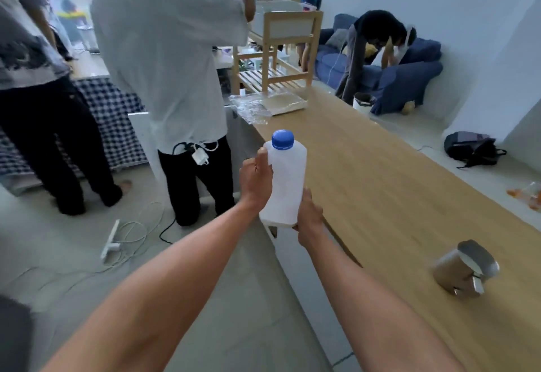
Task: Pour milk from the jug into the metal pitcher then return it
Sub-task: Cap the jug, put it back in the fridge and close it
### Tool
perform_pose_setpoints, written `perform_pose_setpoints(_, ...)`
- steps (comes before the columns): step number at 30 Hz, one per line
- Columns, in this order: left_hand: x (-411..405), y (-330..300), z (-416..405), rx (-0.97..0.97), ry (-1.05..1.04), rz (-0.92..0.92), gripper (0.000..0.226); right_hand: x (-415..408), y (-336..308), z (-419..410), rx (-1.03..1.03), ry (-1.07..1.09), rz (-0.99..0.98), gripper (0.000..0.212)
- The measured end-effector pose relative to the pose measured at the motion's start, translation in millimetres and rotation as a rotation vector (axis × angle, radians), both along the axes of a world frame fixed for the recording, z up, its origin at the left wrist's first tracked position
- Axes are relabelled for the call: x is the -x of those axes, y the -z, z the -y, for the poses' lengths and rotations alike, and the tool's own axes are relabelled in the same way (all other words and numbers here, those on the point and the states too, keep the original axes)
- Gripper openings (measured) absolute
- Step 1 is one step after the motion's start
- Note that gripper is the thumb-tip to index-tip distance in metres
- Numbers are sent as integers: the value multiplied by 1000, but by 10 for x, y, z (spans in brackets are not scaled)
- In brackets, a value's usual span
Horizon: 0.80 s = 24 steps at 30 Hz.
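A white plastic milk jug [288, 178] with a blue cap [282, 139] is upright at the near left edge of the long wooden table [395, 196]. My left hand [256, 183] grips its left side, near the handle. My right hand [310, 219] holds its lower right corner and base. The cap is on. The metal pitcher [464, 269] stands on the table to the lower right, well apart from the jug, its handle facing me.
A tray with crumpled clear plastic wrap [263, 104] lies at the table's far end. A person in a white shirt [167, 64] stands close on the left. Cables and a power strip [112, 240] lie on the floor. A blue sofa and a backpack [471, 149] are at the right.
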<state>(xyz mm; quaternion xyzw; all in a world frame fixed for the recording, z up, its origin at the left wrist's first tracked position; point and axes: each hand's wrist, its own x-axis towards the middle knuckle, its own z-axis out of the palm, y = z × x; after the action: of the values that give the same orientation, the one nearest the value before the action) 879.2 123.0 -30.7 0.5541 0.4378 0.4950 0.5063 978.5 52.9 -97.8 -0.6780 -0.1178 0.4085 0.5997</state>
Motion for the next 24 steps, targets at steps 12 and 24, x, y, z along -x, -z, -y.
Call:
perform_pose_setpoints(12, 2829, -102, -452, -48, -480, -72, 57, 2581, 25, -1057, -3, -434, -8, 42)
perform_pose_setpoints(24, 5255, -116, 26, -25, -954, -115, 56, 5166, 49, -1078, 79, -965, -120, 53)
